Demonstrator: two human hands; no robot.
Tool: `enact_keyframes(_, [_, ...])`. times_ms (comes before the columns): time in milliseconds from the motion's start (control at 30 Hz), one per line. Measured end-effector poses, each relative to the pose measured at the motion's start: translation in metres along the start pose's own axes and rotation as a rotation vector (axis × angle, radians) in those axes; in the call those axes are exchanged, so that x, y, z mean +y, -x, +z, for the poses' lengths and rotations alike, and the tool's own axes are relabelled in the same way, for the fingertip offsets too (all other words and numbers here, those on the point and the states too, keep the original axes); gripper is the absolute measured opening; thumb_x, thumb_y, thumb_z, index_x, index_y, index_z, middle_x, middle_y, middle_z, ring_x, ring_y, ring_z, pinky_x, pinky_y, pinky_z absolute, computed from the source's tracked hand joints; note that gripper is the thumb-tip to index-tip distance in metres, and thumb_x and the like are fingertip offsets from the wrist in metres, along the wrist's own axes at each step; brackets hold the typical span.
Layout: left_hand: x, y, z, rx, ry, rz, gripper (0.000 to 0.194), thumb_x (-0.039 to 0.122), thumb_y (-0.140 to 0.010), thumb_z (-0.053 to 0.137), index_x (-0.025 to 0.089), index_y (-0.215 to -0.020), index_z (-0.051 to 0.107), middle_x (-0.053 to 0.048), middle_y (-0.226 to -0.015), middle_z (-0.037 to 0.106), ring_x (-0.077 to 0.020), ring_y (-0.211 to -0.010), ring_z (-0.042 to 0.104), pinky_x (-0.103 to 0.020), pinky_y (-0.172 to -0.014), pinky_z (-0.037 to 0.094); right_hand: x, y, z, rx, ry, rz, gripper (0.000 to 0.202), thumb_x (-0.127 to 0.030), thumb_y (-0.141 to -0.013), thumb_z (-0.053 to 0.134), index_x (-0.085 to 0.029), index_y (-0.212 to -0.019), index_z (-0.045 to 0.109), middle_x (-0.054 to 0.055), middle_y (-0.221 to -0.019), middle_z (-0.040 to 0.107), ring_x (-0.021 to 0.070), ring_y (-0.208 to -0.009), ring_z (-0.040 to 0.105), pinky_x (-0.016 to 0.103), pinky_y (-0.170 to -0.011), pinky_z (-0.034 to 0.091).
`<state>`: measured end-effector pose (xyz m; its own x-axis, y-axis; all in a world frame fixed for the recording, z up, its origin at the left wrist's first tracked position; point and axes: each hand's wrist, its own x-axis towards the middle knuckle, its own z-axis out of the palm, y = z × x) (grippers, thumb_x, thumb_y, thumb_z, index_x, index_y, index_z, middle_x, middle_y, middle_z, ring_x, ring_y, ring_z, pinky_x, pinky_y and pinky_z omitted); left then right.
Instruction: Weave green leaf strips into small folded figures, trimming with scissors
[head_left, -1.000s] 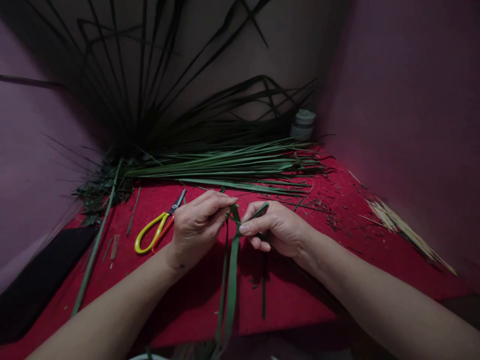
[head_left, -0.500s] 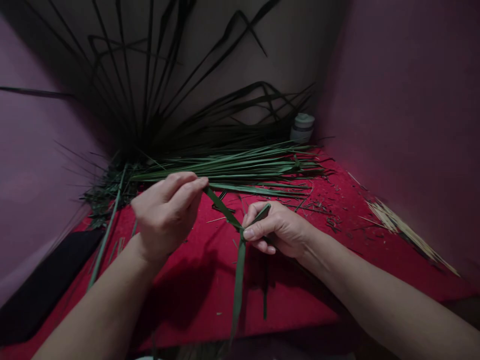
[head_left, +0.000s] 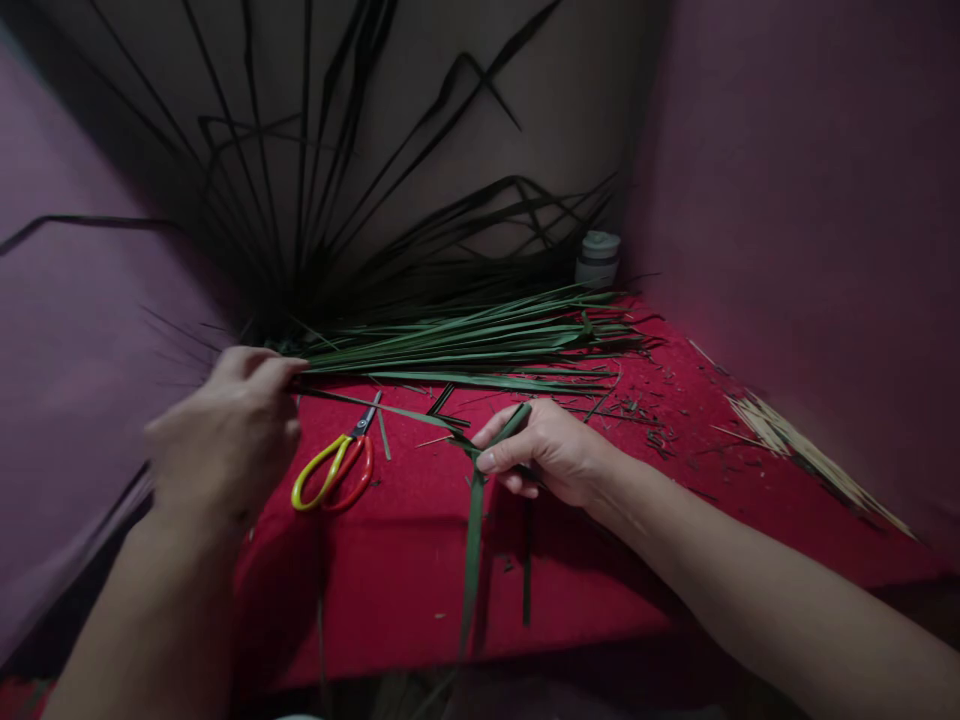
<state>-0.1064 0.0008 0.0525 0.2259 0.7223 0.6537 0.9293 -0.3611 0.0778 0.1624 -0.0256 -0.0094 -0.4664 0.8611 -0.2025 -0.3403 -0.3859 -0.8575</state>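
Observation:
My right hand [head_left: 536,447] pinches a folded green leaf strip [head_left: 472,540] at its knot-like crossing; one end hangs down past the table's front edge. A short rolled piece of leaf sticks up between thumb and fingers. My left hand [head_left: 232,430], off to the left and slightly blurred, is closed at the fingertips on the strip's other end, which stretches almost level between both hands. Scissors [head_left: 337,470] with one yellow and one red handle lie on the red cloth just right of my left hand, their blades pointing away.
Long green leaves [head_left: 465,345] lie in a pile across the back of the red table [head_left: 390,590]. Dark leaves [head_left: 307,180] fan up the back wall. A lidded white container [head_left: 598,260] stands behind the pile. Thin pale sticks [head_left: 817,465] and leaf scraps [head_left: 637,415] lie at right.
My left hand has pulled away to the left, drawing the strip out longer and flatter and uncovering the scissors. The right hand keeps its pinch in nearly the same place.

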Motion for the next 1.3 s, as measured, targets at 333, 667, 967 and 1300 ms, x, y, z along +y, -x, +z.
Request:
enact_keyframes(333, [0.063, -0.021, 0.005, -0.438, 0.381, 0.259, 0.022, 0.027, -0.082, 0.052, 0.019, -0.096, 0.067, -0.005, -0.089, 0.067, -0.0194, -0.084, 0.058, -0.028, -0.074, 0.045, 0.004, -0.001, 0.001, 0.000, 0.065, -0.058, 0.021, -0.010, -0.048, 0.074, -0.011, -0.065, 0.062, -0.002, -0.040, 0.056, 0.0077, -0.030, 0.044, 0.017, -0.027, 0.031])
enact_keyframes(667, [0.036, -0.011, 0.024, -1.022, 1.223, -0.346, 0.016, 0.030, -0.072, 0.064, 0.017, -0.067, 0.071, -0.007, -0.061, 0.063, -0.0159, -0.056, 0.055, -0.026, -0.055, 0.046, -0.002, -0.003, -0.001, 0.049, 0.065, -0.091, 0.022, -0.012, -0.050, 0.075, -0.012, -0.067, 0.061, -0.003, -0.041, 0.056, 0.0073, -0.030, 0.044, 0.017, -0.028, 0.030])
enact_keyframes(967, [0.053, 0.000, 0.042, -0.703, 1.676, -0.724, 0.006, 0.022, -0.066, 0.072, 0.017, -0.067, 0.068, -0.004, -0.068, 0.059, -0.0118, -0.059, 0.054, -0.022, -0.048, 0.046, 0.003, -0.004, -0.003, -0.018, 0.051, -0.082, 0.031, -0.011, -0.052, 0.074, -0.014, -0.079, 0.058, -0.005, -0.044, 0.057, 0.0073, -0.030, 0.045, 0.016, -0.027, 0.031])
enact_keyframes(1300, [0.075, 0.018, 0.067, -0.822, 1.659, -0.789, 0.021, 0.009, -0.065, 0.070, 0.011, -0.085, 0.066, -0.005, -0.072, 0.066, -0.0109, -0.054, 0.059, -0.019, -0.045, 0.049, 0.007, -0.006, -0.003, -0.022, 0.047, -0.117, 0.028, -0.017, -0.053, 0.076, -0.013, -0.073, 0.058, -0.004, -0.047, 0.058, 0.0073, -0.032, 0.047, 0.016, -0.028, 0.033])
